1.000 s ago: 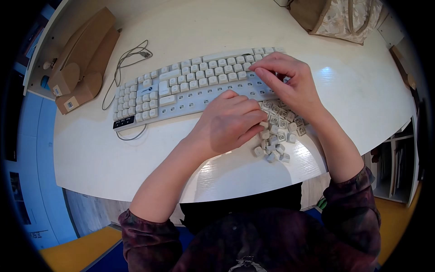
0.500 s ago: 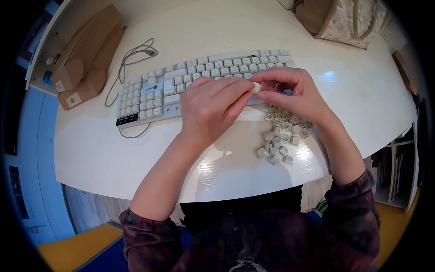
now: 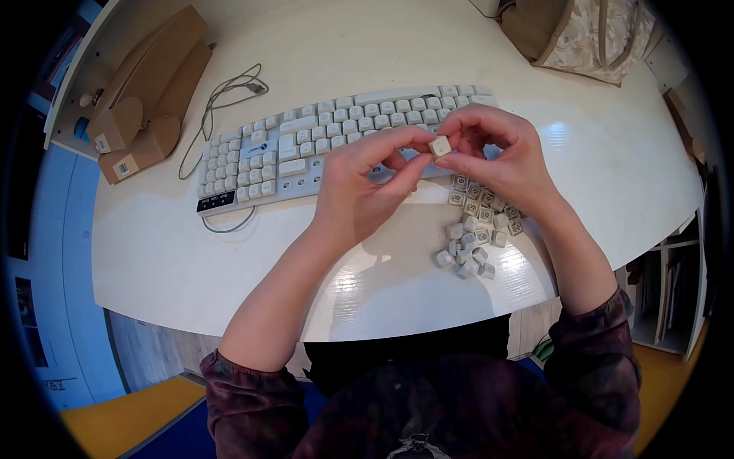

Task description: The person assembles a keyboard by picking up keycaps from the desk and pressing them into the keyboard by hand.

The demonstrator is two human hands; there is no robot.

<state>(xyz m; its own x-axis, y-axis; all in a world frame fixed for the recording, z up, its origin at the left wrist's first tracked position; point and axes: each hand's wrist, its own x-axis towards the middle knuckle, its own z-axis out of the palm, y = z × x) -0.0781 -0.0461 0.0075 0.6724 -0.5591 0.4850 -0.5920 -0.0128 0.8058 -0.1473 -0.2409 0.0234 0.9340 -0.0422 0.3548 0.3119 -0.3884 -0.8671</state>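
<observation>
A single keycap (image 3: 440,146) is held up between the left hand (image 3: 430,150) and the right hand (image 3: 445,148), just above the near right part of the keyboard (image 3: 344,131). In each grip, thumb and fingertips are brought nearly together with only the keycap's small width left between them; it is pinched at its left and right sides, probably so that its face is left uncovered and can be turned to be read. The keyboard is laid across the desk (image 3: 168,256) with its long bar key on the far side, so its near rows are within easy reach; bare sockets (image 3: 287,185) are shown along the near edge at left, while the stretch behind the hands is hidden. Loose keycaps (image 3: 475,216) are heaped on the desk near the right end, just below the right hand, seemingly so that they can be picked over; some are tipped with hollow undersides upward. The cable (image 3: 211,116) is left looped at far left, beside a folded cardboard piece (image 3: 157,80), and a bag (image 3: 585,38) is stood at far right, apart from the working area.
</observation>
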